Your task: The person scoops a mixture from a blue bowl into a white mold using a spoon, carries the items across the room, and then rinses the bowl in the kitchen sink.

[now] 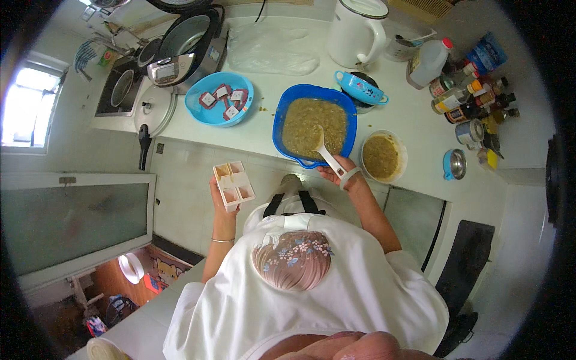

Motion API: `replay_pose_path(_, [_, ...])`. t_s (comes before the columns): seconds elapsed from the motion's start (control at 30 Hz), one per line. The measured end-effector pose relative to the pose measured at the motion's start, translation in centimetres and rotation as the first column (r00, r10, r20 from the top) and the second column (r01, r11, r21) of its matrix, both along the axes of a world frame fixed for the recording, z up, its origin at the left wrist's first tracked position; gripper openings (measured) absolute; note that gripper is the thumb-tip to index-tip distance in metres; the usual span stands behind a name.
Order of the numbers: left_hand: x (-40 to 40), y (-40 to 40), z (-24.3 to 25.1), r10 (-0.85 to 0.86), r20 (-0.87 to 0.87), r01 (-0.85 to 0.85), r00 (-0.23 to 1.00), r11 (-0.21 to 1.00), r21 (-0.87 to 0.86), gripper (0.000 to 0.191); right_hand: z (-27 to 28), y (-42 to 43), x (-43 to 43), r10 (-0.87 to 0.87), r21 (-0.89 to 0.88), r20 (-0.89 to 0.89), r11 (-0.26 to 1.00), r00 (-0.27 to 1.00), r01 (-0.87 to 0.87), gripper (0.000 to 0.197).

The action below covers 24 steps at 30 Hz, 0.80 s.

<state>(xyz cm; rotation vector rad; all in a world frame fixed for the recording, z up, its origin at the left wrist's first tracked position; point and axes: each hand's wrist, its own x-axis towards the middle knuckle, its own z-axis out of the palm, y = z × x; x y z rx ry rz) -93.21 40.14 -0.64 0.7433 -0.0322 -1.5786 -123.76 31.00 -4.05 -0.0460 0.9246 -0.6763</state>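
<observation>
My left hand (218, 198) holds a pale plastic mould with four square compartments (234, 181); its upper-left compartment has some brownish paste in it. At the near edge of a blue plastic basin (278, 121), my right hand (340, 172) is at the handle of a white spoon (331, 161). The spoon's bowl rests in the thick yellow-brown mixture (310, 121) filling much of the basin. Just right of that hand stands a white bowl (403, 157) with similar mixture. Further left, a light-blue basin (193, 99) contains several dark red pieces with white square labels.
A rice cooker (173, 69) and a glass lid (155, 108) are at the left, near the sink (104, 96). Behind the basin are a plastic bag (270, 49), a white kettle (353, 33) and a blue two-handled bowl (362, 87). Bottles (450, 99) and a small metal-lined cup (458, 164) stand right.
</observation>
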Motion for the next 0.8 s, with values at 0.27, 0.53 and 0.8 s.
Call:
replay_pose_path(0.27, [-1.7,4.7,1.2,0.237,0.149,-0.248,0.960,0.967,0.060,0.036,0.2,0.3,0.2,-0.021,-0.048,-0.126,0.999,0.992,0.015,0.026])
replay_pose_path(0.53, [0.7,8.6,1.2,0.454,0.078,-0.461,0.887,0.878,0.128,0.041,-2.7,2.4,-1.3,0.152,-0.643,-0.666,0.379,0.730,-0.666,0.017])
replay_pose_path(0.8, [3.7,13.7,0.3,0.534,-0.169,-0.513,0.829,0.845,0.153,0.051,8.8,3.9,5.2,0.148,-0.351,-0.929,-0.071,0.338,-0.934,0.022])
